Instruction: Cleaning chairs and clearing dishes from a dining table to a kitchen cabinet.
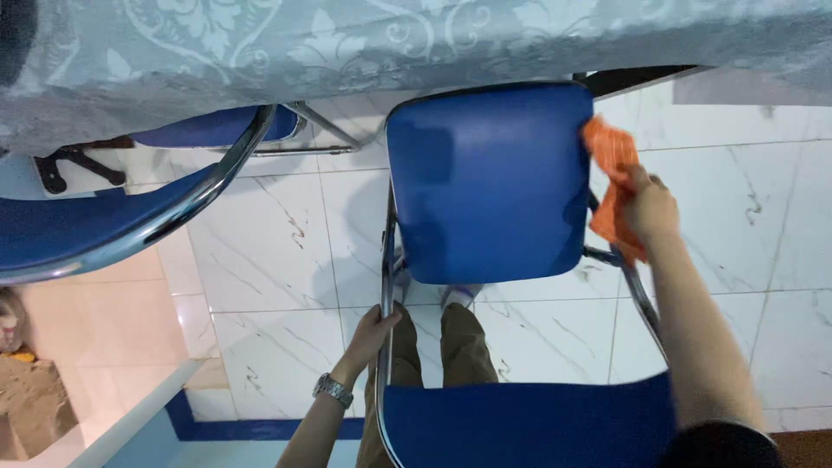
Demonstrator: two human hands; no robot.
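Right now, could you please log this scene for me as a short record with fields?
Setting: white marble-patterned tile floor, seen from above
Main item: blue padded chair seat on a chrome frame
Left hand: grips the chrome frame on the seat's left side; wristwatch on that wrist
Right hand: holds an orange cloth against the seat's right edge
Chair back: blue, nearest the camera
Above: table under a pale patterned tablecloth
Left: second blue chair with chrome tubing
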